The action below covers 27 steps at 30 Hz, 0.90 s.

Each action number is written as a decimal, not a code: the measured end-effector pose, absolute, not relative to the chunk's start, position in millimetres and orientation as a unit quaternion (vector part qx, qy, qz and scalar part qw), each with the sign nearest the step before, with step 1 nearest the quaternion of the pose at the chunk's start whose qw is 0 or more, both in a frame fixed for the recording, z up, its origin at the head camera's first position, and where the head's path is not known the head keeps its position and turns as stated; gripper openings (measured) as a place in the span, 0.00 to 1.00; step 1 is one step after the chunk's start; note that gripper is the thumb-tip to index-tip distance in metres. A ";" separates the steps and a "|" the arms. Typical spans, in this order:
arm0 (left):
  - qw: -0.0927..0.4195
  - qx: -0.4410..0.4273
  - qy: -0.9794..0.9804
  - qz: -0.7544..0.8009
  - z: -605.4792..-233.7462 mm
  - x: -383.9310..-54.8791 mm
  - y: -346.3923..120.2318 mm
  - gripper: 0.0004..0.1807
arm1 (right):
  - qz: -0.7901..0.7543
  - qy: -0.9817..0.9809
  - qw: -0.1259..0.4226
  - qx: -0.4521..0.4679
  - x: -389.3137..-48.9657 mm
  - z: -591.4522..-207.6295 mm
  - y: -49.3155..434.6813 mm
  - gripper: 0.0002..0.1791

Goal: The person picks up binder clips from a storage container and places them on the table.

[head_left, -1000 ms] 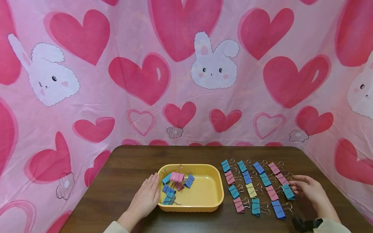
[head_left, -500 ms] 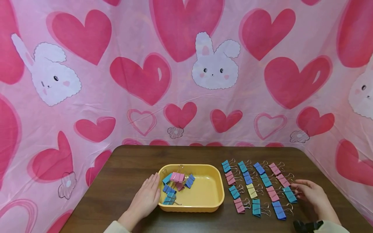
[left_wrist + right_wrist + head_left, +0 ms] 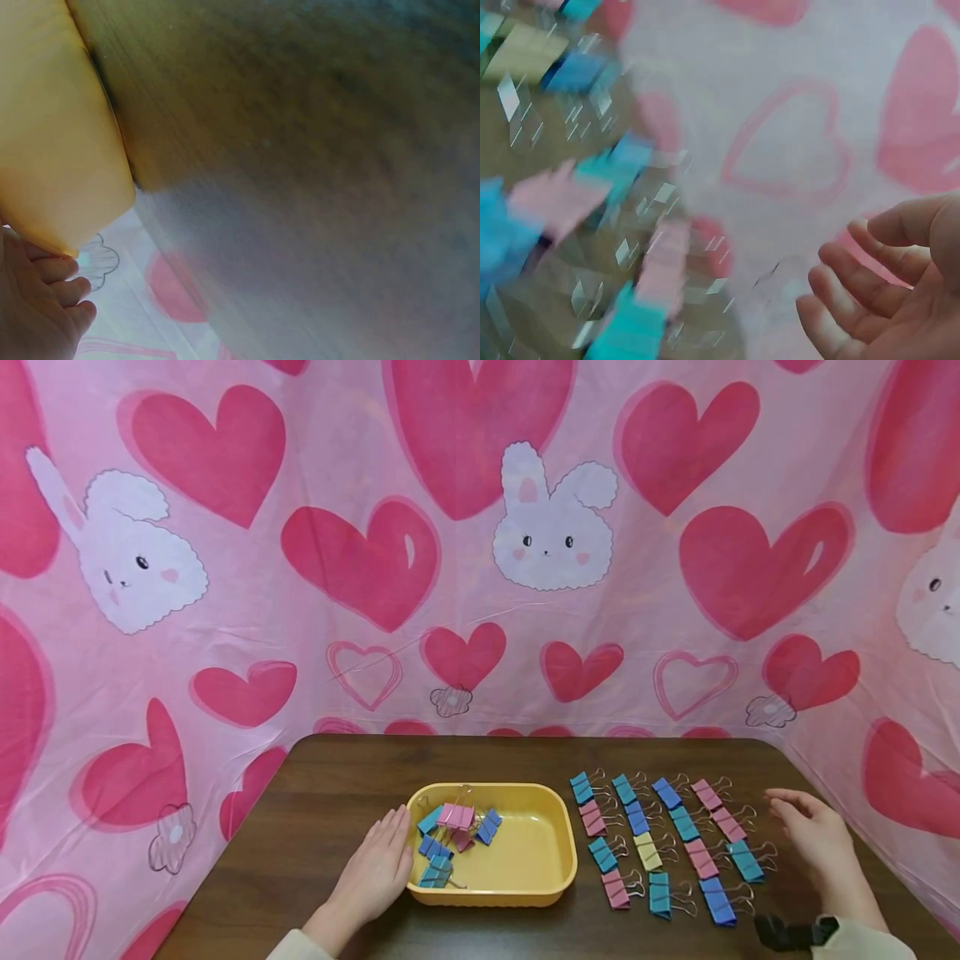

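Since half a second ago, the person's right hand (image 3: 819, 842) has moved off toward the far right, away from a teal metal binder clip with silver wire handles (image 3: 744, 862); that clip stays put, nearest in the rightmost of four columns. The right hand holds nothing: its fingers bend loosely, spread a little apart, beside the column. The left hand (image 3: 377, 867) lies with straight fingers against the left wall of a yellow rounded rectangular plastic tray (image 3: 534, 853), pinching nothing.

Pink, blue and teal clips lie heaped in the tray's left half, among them a pink metal binder clip (image 3: 456, 815) on top. Right of the tray, on the dark brown wood-grain table (image 3: 337, 793), the columns hold four, four, four and three clips.

The likeliest trouble is knocked alignment: the wire handles point right, toward the right hand, so a low sweep of its fingers could catch one and twist its clip. The teal clip, close to the blue metal binder clip (image 3: 717, 902) at its near left, might then push that one askew too. In the tray, crossed handles could tangle, dragging a neighbour along, and a hard push from the left hand could slide the tray right, toward the leftmost column.
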<state>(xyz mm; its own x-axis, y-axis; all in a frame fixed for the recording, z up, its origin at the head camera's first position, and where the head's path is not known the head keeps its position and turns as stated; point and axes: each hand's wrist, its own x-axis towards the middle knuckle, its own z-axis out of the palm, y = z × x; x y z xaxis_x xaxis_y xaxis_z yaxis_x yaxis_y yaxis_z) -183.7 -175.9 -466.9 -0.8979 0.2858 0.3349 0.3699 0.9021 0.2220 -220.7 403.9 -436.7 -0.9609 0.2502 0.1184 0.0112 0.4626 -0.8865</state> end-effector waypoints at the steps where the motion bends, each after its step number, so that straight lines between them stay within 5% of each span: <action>1: 0.151 -0.172 -0.963 -0.142 -466.6 -183.5 -176.0 0.27 | 0.521 -0.842 0.125 -0.066 -219.4 -428.2 396.3 0.24; 8: 0.154 -0.173 -0.963 -0.140 -465.9 -183.0 -176.1 0.27 | 0.570 -0.807 0.141 0.064 -212.7 -367.7 331.8 0.09; 15: 0.152 -0.171 -0.963 -0.140 -467.5 -183.3 -176.5 0.27 | 0.539 -0.819 0.125 0.148 -222.6 -341.7 273.9 0.19; 27: 0.161 -0.174 -0.961 -0.142 -467.3 -183.5 -176.9 0.27 | 0.555 -0.805 0.061 0.204 -244.3 -327.1 179.0 0.21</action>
